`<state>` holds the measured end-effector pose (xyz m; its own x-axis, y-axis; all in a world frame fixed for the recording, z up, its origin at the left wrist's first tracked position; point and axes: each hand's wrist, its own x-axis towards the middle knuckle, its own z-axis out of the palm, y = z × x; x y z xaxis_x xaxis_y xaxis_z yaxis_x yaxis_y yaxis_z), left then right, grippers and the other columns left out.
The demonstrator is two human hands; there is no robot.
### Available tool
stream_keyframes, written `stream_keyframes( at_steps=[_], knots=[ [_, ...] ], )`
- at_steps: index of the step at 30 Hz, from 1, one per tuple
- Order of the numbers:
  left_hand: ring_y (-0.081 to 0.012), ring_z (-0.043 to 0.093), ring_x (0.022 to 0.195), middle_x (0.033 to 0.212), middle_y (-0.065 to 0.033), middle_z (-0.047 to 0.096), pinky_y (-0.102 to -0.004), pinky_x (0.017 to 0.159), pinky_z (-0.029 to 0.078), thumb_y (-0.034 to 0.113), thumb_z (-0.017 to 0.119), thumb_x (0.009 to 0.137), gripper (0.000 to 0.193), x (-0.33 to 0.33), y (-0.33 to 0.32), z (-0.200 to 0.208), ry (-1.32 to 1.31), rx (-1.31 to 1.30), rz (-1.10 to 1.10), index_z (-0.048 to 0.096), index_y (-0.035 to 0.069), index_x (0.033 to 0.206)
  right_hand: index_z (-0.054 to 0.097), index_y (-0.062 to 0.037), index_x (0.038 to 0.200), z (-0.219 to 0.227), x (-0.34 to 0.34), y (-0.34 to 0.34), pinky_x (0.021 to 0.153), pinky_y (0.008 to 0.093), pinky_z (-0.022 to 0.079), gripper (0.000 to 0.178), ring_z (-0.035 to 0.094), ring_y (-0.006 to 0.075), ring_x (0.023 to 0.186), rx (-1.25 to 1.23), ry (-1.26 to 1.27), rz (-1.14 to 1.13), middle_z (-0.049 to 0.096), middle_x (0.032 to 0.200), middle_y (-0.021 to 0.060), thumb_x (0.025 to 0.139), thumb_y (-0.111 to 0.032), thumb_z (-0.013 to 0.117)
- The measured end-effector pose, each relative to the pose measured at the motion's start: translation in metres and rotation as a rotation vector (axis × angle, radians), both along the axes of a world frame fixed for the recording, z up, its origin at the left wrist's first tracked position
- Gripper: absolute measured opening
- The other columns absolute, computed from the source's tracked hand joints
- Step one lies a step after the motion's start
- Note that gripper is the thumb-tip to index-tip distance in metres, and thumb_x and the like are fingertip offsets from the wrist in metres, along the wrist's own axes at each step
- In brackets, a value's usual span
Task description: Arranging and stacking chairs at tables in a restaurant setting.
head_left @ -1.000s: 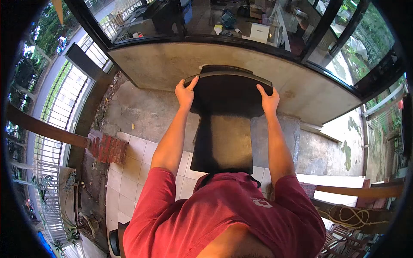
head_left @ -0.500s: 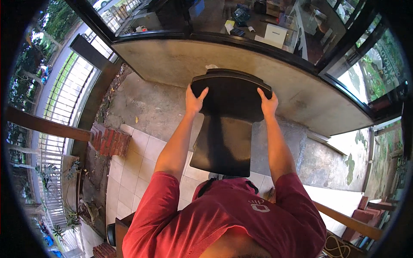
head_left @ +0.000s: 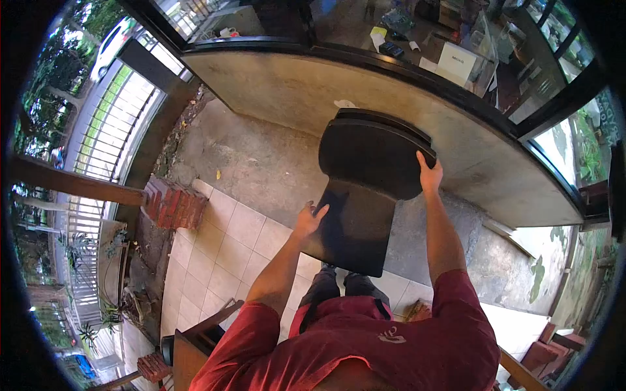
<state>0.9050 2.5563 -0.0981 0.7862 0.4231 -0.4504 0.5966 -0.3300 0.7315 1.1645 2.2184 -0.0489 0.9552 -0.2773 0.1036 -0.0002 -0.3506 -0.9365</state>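
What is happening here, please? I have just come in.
A person in a red shirt is handling a black chair. The right grip holds the right edge of its backrest. The left grip is at the left edge of the seat; whether it touches is hard to tell. The chair is in front of a low wall under windows, its seat toward the person.

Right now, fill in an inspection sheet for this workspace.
Surface: pale floor tiles meeting grey concrete.
Job's things: black chair; what looks like a second backrest shows behind its own.
Clutter: yellow leaf on the concrete; white box among mixed items behind glass.
Grips: right grip holds the backrest's right edge; left grip is at the seat's left edge, contact unclear.
Cables: nothing seen.
Surroundings: low wall under a black-framed window; brick block and barred fence at left.
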Motion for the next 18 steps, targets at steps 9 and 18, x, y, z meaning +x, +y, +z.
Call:
stream_keyframes(
  at_steps=[9, 18],
  knots=[
    [-0.0452, 0.042, 0.138, 0.152, -0.0304, 0.036, -0.0471, 0.114, 0.039, 0.062, 0.076, 0.078, 0.113, 0.027, -0.002, -0.091, 0.216, 0.256, -0.258, 0.023, -0.003, 0.154, 0.047, 0.0054, 0.133, -0.047, 0.016, -0.010, 0.097, 0.0465, 0.045, 0.077, 0.058, 0.0418, 0.114, -0.296, 0.116, -0.149, 0.058, 0.122, 0.0292, 0.089, -0.053, 0.071],
    [-0.0422, 0.037, 0.142, 0.152, -0.0295, 0.035, -0.0472, 0.114, 0.038, 0.060, 0.079, 0.075, 0.118, 0.038, -0.021, -0.148, 0.223, 0.022, -0.490, 0.019, 0.000, 0.156, 0.036, 0.0053, 0.146, -0.222, -0.039, -0.112, 0.108, 0.0483, 0.039, 0.072, 0.048, 0.0494, 0.130, -0.423, 0.488, 0.039, 0.052, 0.138, 0.0337, 0.102, -0.051, 0.045]
  ],
)
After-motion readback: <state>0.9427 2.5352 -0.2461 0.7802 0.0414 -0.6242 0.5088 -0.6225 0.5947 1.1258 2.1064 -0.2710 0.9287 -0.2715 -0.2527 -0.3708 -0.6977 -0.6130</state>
